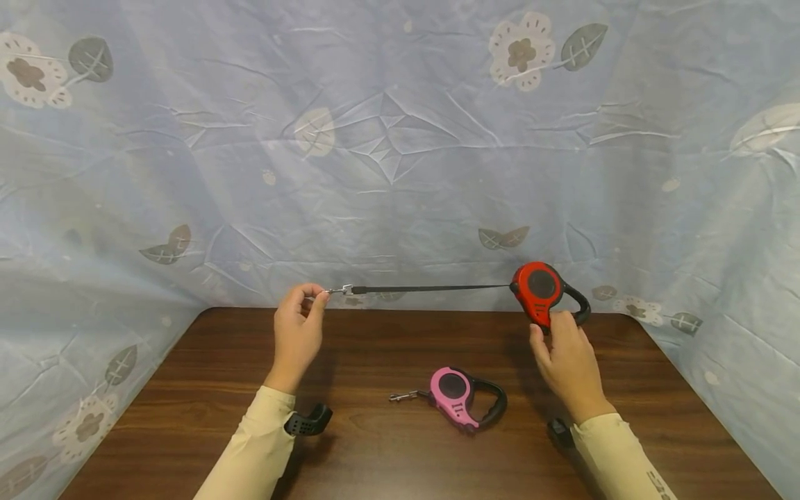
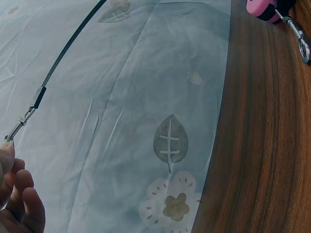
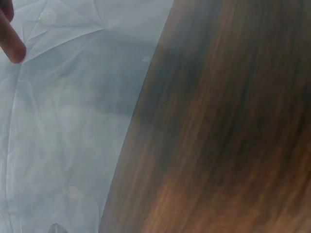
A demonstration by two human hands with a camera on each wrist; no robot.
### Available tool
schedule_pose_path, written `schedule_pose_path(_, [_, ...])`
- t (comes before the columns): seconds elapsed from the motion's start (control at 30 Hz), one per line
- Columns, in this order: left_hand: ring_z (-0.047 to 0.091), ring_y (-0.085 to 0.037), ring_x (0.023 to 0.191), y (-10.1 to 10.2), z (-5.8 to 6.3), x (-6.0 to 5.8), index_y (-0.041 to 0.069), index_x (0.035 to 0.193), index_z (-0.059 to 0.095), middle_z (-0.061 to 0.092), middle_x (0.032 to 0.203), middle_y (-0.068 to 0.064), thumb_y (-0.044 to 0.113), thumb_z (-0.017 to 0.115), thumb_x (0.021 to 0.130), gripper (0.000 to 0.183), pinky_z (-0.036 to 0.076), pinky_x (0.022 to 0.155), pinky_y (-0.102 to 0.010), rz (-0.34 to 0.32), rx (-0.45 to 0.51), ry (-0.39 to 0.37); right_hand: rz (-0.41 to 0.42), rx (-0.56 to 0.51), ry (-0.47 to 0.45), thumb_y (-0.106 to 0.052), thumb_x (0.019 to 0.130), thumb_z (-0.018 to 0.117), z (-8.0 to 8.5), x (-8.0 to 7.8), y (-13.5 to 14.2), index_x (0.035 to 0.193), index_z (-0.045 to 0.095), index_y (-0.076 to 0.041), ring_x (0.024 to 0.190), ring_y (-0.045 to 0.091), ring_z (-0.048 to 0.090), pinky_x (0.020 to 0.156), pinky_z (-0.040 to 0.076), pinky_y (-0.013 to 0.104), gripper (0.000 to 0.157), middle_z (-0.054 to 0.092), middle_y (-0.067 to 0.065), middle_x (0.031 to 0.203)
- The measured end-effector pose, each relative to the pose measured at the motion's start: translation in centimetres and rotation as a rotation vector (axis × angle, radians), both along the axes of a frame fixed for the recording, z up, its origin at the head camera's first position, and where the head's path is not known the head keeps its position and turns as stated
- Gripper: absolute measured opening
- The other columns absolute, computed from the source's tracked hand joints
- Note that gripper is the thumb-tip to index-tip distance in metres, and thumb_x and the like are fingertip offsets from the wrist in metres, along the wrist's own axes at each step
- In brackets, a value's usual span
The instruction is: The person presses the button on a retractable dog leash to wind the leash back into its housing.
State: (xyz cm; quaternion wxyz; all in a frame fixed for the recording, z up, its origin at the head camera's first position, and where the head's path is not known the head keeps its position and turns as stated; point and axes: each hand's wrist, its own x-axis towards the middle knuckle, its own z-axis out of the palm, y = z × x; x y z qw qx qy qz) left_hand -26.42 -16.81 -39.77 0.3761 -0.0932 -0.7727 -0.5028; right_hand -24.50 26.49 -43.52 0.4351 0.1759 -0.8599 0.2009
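Note:
In the head view my left hand [image 1: 296,340] pinches the metal snap clip [image 1: 340,289] of a retractable dog leash between thumb and fingertips. The black strap [image 1: 431,288] runs taut and nearly level to the red leash casing [image 1: 541,284], raised over the table's far part. My right hand [image 1: 569,364] grips that casing at its lower end, below the black loop handle. Only fingers of the right hand [image 3: 12,43] show in the right wrist view. A pink retractable leash [image 1: 452,385] lies on the table between my forearms, its metal clip [image 1: 403,396] pointing left.
The dark wood-grain table [image 1: 187,389] has rounded far corners. A pale blue flowered cloth [image 1: 400,208] hangs behind it and along both sides. Black straps [image 1: 308,421] sit at both wrists, over cream sleeves.

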Motion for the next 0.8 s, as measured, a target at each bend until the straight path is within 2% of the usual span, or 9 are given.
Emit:
schedule_pose_path(0.17, [0.054,-0.012,0.071,0.05,0.01,0.01,0.0,0.096,0.067,0.064,0.088,-0.012,0.01,0.072,0.098,0.011,0.041,0.059,-0.016,-0.012,-0.008,0.003,-0.005,-0.024,-0.038,-0.016,0.099,0.064,-0.3,0.15,-0.06,0.097,0.053,0.003,0.06,0.021,0.04,0.052,0.041,0.044,0.022,0.046,0.014,0.084])
schedule_pose_path(0.37, [0.054,-0.015,0.072,0.13,-0.03,-0.11,0.0,0.096,0.069,0.065,0.09,-0.012,0.01,0.073,0.097,0.011,0.042,0.061,-0.015,-0.035,-0.046,0.036,-0.027,0.001,0.059,-0.023,0.094,0.062,-0.02,0.13,-0.06,0.092,0.054,0.001,0.063,0.033,0.044,0.059,0.04,0.049,0.026,0.049,0.016,0.083])
schedule_pose_path(0.47, [0.055,-0.017,0.072,0.19,-0.15,-0.21,0.001,0.096,0.069,0.066,0.09,-0.011,0.01,0.074,0.097,0.01,0.042,0.062,-0.015,-0.04,-0.073,0.044,-0.021,0.019,0.097,-0.027,0.093,0.058,0.23,0.1,-0.25,0.091,0.054,0.001,0.066,0.034,0.045,0.062,0.038,0.049,0.029,0.049,0.015,0.082])
schedule_pose_path(0.8, [0.056,-0.017,0.069,0.38,-0.23,-0.19,0.002,0.094,0.07,0.066,0.085,-0.009,0.008,0.074,0.096,0.007,0.044,0.062,-0.014,-0.066,-0.088,0.064,-0.03,0.044,0.102,-0.029,0.093,0.058,0.42,0.1,-0.48,0.093,0.057,-0.001,0.064,0.033,0.045,0.061,0.039,0.049,0.029,0.05,0.013,0.08])
